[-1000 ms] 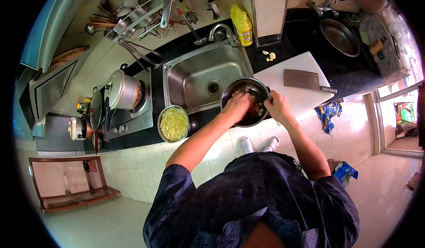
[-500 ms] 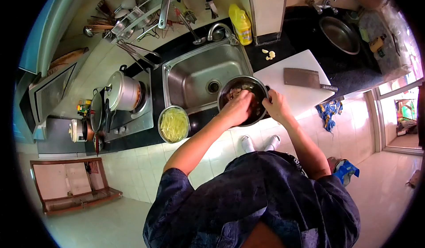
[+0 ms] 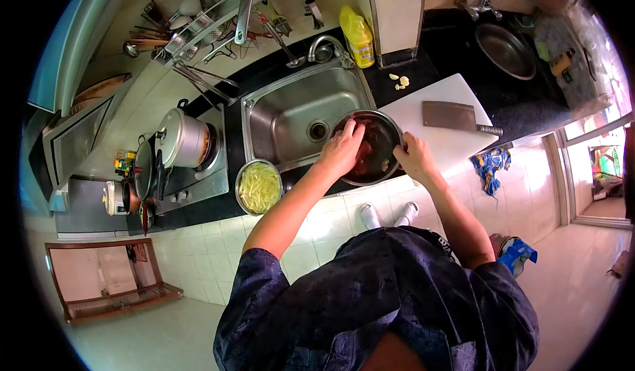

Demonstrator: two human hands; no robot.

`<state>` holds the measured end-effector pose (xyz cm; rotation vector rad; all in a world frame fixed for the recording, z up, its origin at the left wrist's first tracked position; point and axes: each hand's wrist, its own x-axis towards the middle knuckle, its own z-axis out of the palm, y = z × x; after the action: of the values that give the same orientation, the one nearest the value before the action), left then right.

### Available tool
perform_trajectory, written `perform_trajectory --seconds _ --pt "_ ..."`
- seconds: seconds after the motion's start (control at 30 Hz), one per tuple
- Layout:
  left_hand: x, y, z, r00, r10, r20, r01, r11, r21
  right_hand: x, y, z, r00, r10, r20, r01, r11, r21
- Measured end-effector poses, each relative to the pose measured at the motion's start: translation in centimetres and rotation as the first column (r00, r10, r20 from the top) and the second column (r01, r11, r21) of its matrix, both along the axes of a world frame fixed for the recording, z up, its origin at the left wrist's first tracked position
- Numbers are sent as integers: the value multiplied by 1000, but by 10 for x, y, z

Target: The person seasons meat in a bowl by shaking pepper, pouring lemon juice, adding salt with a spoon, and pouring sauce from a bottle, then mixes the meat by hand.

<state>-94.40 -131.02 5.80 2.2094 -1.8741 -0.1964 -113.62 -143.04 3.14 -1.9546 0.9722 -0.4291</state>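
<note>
A round steel bowl (image 3: 390, 140) stands at the counter's front edge, overlapping the cutting board and the sink's corner. Reddish pieces of meat (image 3: 362, 162) lie inside, mostly at its left side. My left hand (image 3: 342, 149) reaches into the bowl with curled fingers, closed on some of the meat; the fingertips are partly hidden. At the right rim, my right hand (image 3: 415, 156) pinches the bowl's edge between thumb and fingers. To the left, a smaller metal bowl (image 3: 242, 202) holds pale green shreds (image 3: 259, 187).
A cleaver (image 3: 450, 116) rests on the white cutting board (image 3: 423, 106), with garlic cloves (image 3: 403, 80) behind it. The sink (image 3: 281, 129) lies beyond the bowls. A pressure cooker (image 3: 180, 139) sits on the stove at left. A yellow jug (image 3: 357, 37) stands by the tap.
My left hand has moved from the bowl's middle to its left side, drawing meat with it and baring the bowl's right part. My right hand keeps hold of the rim.
</note>
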Motion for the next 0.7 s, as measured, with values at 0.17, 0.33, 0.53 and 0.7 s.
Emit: perform_trajectory --seconds 0.17,0.33,0.53,0.7 --pt "12 -1 -15 983 -77 -168 132 929 345 -2 -2 -3 999 21 -36 -22 999 -27" --pt "-7 -3 9 952 6 -307 73 967 246 -7 -1 -4 999 22 -45 -22 1000 4" --pt "4 3 -17 993 -113 -18 114 978 175 -6 -5 -10 998 62 -28 -61 998 35" --pt "-45 2 -4 960 -280 -9 279 960 -25 -3 -1 1 998 39 -40 -41 998 -38"
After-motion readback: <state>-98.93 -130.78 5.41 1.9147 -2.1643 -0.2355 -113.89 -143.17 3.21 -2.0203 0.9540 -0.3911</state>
